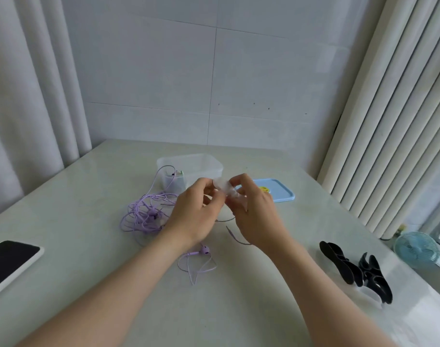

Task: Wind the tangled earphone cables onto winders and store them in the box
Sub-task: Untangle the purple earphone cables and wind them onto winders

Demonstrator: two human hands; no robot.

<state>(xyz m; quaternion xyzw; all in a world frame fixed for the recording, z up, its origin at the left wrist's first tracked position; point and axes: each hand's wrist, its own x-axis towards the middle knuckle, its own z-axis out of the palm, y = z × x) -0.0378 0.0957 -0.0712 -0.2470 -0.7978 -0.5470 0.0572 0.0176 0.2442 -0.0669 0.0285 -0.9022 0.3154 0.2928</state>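
Observation:
Both hands are raised over the middle of the table and pinch a small translucent white winder (221, 185) between them. My left hand (197, 211) holds its left end and my right hand (251, 209) holds its right end. A tangle of purple earphone cables (146, 214) lies on the table left of my left hand. One purple earbud (204, 250) with a loose loop of cable lies below my wrists. A thin cable strand (232, 235) runs under my right hand. Behind the hands stands the clear plastic box (204, 162), with some cable in its left part.
A light blue lid (281, 192) lies to the right of the box. Several black winders (354, 270) lie at the right side of the table. A phone (8, 261) rests at the left edge. A small blue fan (415, 249) stands at the far right.

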